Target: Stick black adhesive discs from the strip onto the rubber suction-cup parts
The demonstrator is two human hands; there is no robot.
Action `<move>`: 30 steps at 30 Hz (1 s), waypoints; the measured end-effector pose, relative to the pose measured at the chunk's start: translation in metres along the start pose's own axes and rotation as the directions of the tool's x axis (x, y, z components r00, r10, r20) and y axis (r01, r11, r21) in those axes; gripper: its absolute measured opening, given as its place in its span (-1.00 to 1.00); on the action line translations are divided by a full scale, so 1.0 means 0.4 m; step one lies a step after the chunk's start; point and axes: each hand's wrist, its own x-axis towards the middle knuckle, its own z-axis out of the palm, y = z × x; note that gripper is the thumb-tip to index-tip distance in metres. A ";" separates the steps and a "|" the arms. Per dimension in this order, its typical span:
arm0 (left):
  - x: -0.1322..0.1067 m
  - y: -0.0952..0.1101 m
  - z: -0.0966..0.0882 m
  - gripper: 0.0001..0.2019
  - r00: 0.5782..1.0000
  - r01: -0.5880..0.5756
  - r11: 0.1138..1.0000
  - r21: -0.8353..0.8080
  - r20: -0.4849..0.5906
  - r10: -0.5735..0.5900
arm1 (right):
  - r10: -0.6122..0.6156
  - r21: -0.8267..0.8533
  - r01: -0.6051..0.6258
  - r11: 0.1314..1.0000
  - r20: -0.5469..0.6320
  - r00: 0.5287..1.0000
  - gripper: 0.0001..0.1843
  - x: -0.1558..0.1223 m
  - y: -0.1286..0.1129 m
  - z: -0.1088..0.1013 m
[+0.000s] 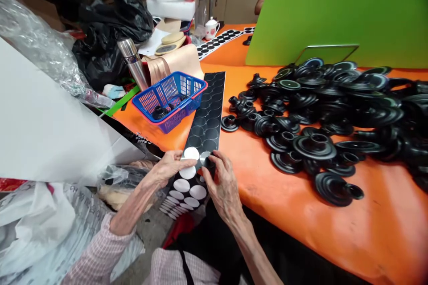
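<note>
A long black sheet of round stickers point(204, 120) runs along the orange table and hangs over its near edge. White circles point(187, 172) show on its near part, where the black discs are gone. My left hand point(166, 167) pinches the sheet's left edge, the thumb lying across a white circle. My right hand point(224, 187) is at the right edge, thumb and fingertips closed on a black round sticker point(210, 160) that is partly lifted from the sheet. The fingers hide part of that sticker.
A large heap of black rubber suction cups point(314, 144) covers the table point(267, 227) on the right. Left of the sheet stands a blue basket point(180, 113) with a few black pieces in it. Behind are a steel thermos point(133, 63), a teapot point(211, 29) and a green board point(334, 9).
</note>
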 end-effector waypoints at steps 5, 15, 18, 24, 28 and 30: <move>-0.010 0.004 0.010 -0.64 0.995 0.028 0.973 -0.229 0.103 -0.004 | 0.004 0.020 -0.004 1.000 -0.019 1.000 -0.72 0.009 -0.011 -0.002; 0.011 -0.031 0.008 -0.65 0.987 -0.022 0.949 -0.316 0.142 0.071 | -0.015 -0.043 0.016 0.999 0.031 0.999 -0.84 0.038 -0.032 -0.017; 0.016 -0.042 0.008 -0.65 0.986 -0.043 0.947 -0.320 0.140 0.092 | -0.010 -0.072 0.014 0.997 0.049 0.999 -0.87 0.034 -0.031 -0.018; 0.018 -0.048 0.012 -0.62 0.989 -0.046 0.958 -0.284 0.125 0.084 | 0.003 -0.048 -0.003 0.999 0.012 1.000 -0.75 0.040 -0.036 -0.018; 0.004 -0.038 -0.008 -0.58 0.994 -0.047 0.995 -0.088 0.090 0.055 | 0.176 -0.024 -0.180 0.983 -0.122 0.977 -0.69 0.052 -0.021 -0.054; -0.013 -0.028 -0.017 -0.65 0.988 -0.134 0.974 0.180 -0.048 0.145 | 0.256 0.004 -0.259 0.966 -0.166 0.952 -0.67 0.047 -0.014 -0.077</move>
